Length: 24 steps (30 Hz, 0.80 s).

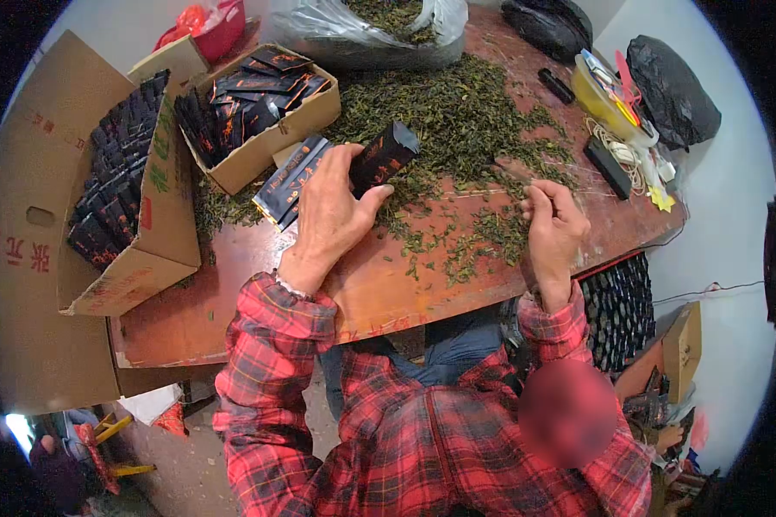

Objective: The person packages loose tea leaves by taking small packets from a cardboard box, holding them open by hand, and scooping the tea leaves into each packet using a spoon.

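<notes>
My left hand (329, 200) is curled round a black tea pouch (383, 158) with orange lettering, its squared top end tilted to the upper right. Flat black packets (286, 183) with pale edges lie beside and partly under that hand. Loose dried tea leaves (457, 103) are heaped over the middle of the table. My right hand (553, 222) is closed in a pinch at the heap's right edge. From its fingers a thin, flat brownish strip (510, 167) seems to reach over the leaves; its exact kind is unclear.
Two cardboard boxes, a tall one (168, 202) and a low one (306, 121), hold black pouches on the left. A clear bag of leaves (371, 43) stands at the back. At right are a yellow basket (597, 102), a black box (608, 168) and black bags (672, 95).
</notes>
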Each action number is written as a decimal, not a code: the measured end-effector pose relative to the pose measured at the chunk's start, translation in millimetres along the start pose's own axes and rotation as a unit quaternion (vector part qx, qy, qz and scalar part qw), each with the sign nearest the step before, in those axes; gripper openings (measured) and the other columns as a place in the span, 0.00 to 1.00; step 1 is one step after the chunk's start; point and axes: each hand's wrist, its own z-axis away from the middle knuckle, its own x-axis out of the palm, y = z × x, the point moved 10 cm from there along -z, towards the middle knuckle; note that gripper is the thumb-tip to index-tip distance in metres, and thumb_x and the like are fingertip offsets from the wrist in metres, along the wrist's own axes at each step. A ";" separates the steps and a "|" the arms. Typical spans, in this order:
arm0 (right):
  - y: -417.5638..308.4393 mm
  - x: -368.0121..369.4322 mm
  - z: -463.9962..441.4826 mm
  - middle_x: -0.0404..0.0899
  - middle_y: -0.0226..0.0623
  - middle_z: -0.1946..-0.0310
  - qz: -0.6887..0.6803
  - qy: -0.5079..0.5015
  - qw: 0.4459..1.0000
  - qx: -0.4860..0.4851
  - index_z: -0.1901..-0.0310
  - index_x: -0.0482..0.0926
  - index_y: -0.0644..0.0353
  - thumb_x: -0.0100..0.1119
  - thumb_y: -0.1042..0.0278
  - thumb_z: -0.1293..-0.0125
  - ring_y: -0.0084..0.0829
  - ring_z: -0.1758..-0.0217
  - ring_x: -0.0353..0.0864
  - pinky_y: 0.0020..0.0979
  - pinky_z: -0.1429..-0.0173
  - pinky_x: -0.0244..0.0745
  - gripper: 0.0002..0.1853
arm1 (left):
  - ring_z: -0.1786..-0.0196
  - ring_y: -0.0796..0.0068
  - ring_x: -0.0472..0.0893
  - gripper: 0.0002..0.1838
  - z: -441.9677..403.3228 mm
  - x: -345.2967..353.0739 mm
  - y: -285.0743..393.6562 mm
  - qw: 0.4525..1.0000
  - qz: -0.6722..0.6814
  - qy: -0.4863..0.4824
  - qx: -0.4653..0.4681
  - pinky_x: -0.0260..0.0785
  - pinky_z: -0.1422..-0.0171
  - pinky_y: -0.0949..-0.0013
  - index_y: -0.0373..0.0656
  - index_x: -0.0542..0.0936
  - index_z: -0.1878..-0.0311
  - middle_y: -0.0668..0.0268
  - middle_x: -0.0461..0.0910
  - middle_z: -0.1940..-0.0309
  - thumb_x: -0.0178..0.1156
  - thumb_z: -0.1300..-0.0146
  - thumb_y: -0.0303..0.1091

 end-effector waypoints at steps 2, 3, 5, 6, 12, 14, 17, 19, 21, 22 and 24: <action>3.6 -0.9 0.2 0.92 0.34 0.65 -0.015 0.006 1.000 0.006 0.53 0.89 0.66 0.66 0.79 0.25 0.21 0.66 0.91 0.25 0.63 0.85 0.05 | 0.61 0.55 0.84 0.31 -0.3 0.9 -1.7 1.000 -0.005 -0.006 -0.006 0.78 0.54 0.56 0.36 0.80 0.39 0.53 0.84 0.56 0.80 0.43 0.36; 5.7 -1.4 0.5 0.92 0.34 0.65 -0.022 0.009 1.000 0.009 0.53 0.89 0.66 0.66 0.79 0.24 0.21 0.66 0.91 0.24 0.63 0.85 0.05 | 0.61 0.55 0.84 0.31 -0.3 1.5 -2.4 1.000 -0.007 -0.009 -0.010 0.78 0.54 0.56 0.36 0.80 0.39 0.53 0.83 0.56 0.80 0.43 0.36; 10.8 -1.9 1.2 0.91 0.33 0.65 -0.045 0.015 0.999 0.020 0.53 0.89 0.66 0.66 0.79 0.24 0.21 0.66 0.90 0.24 0.63 0.85 0.05 | 0.61 0.56 0.84 0.31 0.0 1.7 -3.5 1.000 -0.006 -0.012 -0.016 0.78 0.54 0.57 0.36 0.80 0.39 0.53 0.83 0.56 0.80 0.43 0.36; 12.9 -2.7 1.6 0.91 0.33 0.65 -0.056 0.018 0.998 0.025 0.53 0.89 0.66 0.66 0.79 0.24 0.21 0.66 0.90 0.24 0.63 0.85 0.05 | 0.61 0.56 0.84 0.31 0.0 2.3 -3.8 1.000 -0.006 -0.014 -0.020 0.78 0.54 0.57 0.36 0.80 0.39 0.53 0.83 0.56 0.80 0.43 0.37; 14.2 1.4 2.6 0.90 0.32 0.66 -0.087 0.015 0.995 0.052 0.53 0.89 0.67 0.65 0.79 0.24 0.20 0.66 0.88 0.24 0.62 0.85 0.05 | 0.62 0.56 0.84 0.31 -0.9 1.3 -2.9 1.000 -0.007 -0.013 -0.023 0.77 0.55 0.56 0.36 0.80 0.39 0.54 0.83 0.56 0.81 0.43 0.37; 11.2 0.8 1.8 0.90 0.32 0.65 -0.090 0.017 0.994 0.060 0.53 0.89 0.68 0.65 0.79 0.24 0.19 0.66 0.88 0.24 0.62 0.85 0.05 | 0.57 0.49 0.85 0.31 -1.6 2.8 -3.6 0.998 0.004 -0.039 -0.058 0.78 0.52 0.53 0.35 0.79 0.39 0.50 0.83 0.53 0.80 0.43 0.36; 12.0 0.8 0.5 0.90 0.33 0.65 -0.114 0.018 0.991 0.068 0.53 0.89 0.68 0.64 0.79 0.23 0.20 0.65 0.88 0.24 0.61 0.84 0.05 | 0.55 0.45 0.85 0.30 -1.3 3.1 -4.0 0.998 0.006 -0.038 -0.055 0.78 0.51 0.51 0.35 0.79 0.40 0.49 0.83 0.52 0.80 0.43 0.36; 12.2 1.4 -1.0 0.90 0.34 0.64 -0.129 0.018 0.989 0.069 0.52 0.88 0.68 0.64 0.78 0.23 0.20 0.65 0.88 0.24 0.61 0.84 0.05 | 0.55 0.46 0.85 0.30 -1.3 2.0 -3.8 0.998 0.006 -0.031 -0.048 0.78 0.51 0.51 0.35 0.79 0.40 0.49 0.84 0.52 0.80 0.43 0.36; 10.8 2.4 -2.3 0.91 0.34 0.63 -0.137 0.018 0.988 0.066 0.52 0.88 0.68 0.64 0.78 0.23 0.20 0.65 0.88 0.24 0.61 0.84 0.05 | 0.55 0.45 0.85 0.30 -0.9 1.8 -4.2 0.998 0.011 -0.032 -0.052 0.78 0.50 0.50 0.35 0.79 0.40 0.49 0.84 0.52 0.80 0.43 0.36; 10.0 3.5 -3.0 0.91 0.34 0.63 -0.143 0.016 0.987 0.066 0.52 0.88 0.68 0.64 0.78 0.23 0.21 0.65 0.88 0.24 0.61 0.84 0.05 | 0.54 0.45 0.85 0.30 -1.2 1.5 -3.6 0.998 0.014 -0.034 -0.054 0.78 0.50 0.50 0.35 0.79 0.40 0.49 0.84 0.52 0.80 0.43 0.36; 7.5 5.7 -4.5 0.91 0.34 0.63 -0.156 0.010 0.986 0.065 0.52 0.88 0.68 0.64 0.78 0.22 0.21 0.64 0.88 0.24 0.61 0.84 0.05 | 0.53 0.43 0.85 0.30 -2.0 -0.3 -2.1 0.997 0.018 -0.036 -0.058 0.78 0.48 0.49 0.35 0.79 0.40 0.48 0.84 0.52 0.80 0.43 0.36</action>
